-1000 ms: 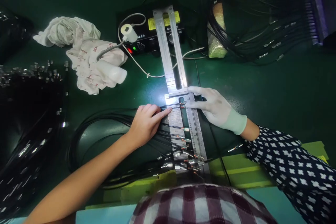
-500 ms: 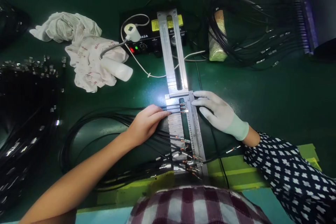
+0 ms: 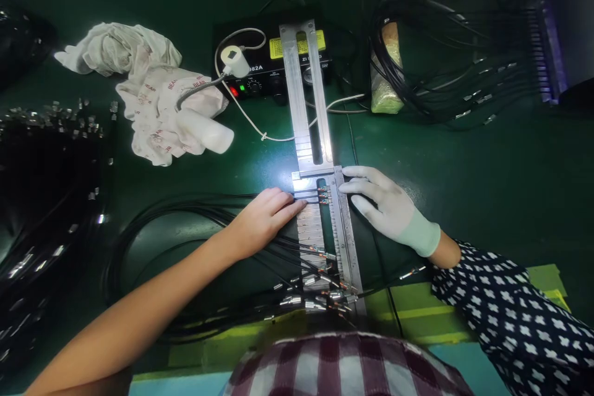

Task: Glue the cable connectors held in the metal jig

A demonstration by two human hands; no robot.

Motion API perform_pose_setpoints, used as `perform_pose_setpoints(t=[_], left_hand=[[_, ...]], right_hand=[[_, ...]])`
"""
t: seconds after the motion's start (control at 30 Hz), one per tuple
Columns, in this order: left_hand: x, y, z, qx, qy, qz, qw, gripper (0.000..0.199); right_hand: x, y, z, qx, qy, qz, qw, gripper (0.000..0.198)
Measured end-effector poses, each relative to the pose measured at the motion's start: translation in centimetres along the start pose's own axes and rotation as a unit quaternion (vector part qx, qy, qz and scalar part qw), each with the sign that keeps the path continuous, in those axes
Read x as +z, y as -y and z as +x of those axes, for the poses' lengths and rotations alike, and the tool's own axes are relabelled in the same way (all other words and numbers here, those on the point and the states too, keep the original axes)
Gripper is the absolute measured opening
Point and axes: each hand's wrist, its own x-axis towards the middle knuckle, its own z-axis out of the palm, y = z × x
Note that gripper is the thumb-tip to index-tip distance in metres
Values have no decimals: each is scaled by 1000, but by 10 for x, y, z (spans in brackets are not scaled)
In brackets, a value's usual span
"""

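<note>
My bare left hand (image 3: 263, 223) lies over the slotted metal fixture (image 3: 310, 219), its fingers closed on thin black cables (image 3: 312, 195). A few of these cables lie side by side in the fixture's grooves. Their crimped metal terminals (image 3: 323, 195) reach over the slot toward the right-hand rail (image 3: 344, 216). My right hand (image 3: 387, 207), in a white glove with a pale green cuff, rests its fingertips at that rail's upper end. Its fingers are apart and nothing shows in them. More cables with loose terminals (image 3: 320, 294) lie over the fixture's near end.
Behind the fixture stands a black control box (image 3: 266, 77) with a red and a green light. White crumpled gloves (image 3: 158, 108) and a white cylinder (image 3: 211, 131) lie left of it. Cable bundles (image 3: 51, 198) fill the far left; others (image 3: 431, 80) hang at the right near a wrapped block (image 3: 386, 83).
My left hand's fingertips have shifted slightly to the right along the cables. The whole view has dropped a little. My right hand keeps its place at the rail.
</note>
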Motion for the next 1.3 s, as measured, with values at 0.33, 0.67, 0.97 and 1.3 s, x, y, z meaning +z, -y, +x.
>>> perform_pose_setpoints(t=[0.33, 0.67, 0.97, 1.3], left_hand=[[12, -15, -17, -91, -42, 78, 992, 42], [-17, -39, -21, -141, 105, -185, 967, 11], [8, -27, 0, -59, -79, 4, 995, 14], [1, -21, 11, 48, -74, 109, 990, 20]], right_hand=[[2, -2, 1, 10, -13, 1, 1000, 23], [7, 4, -16, 11, -5, -20, 1000, 26], [4, 7, -11, 30, 4, -24, 999, 25], [4, 7, -11, 28, 6, -23, 999, 24]])
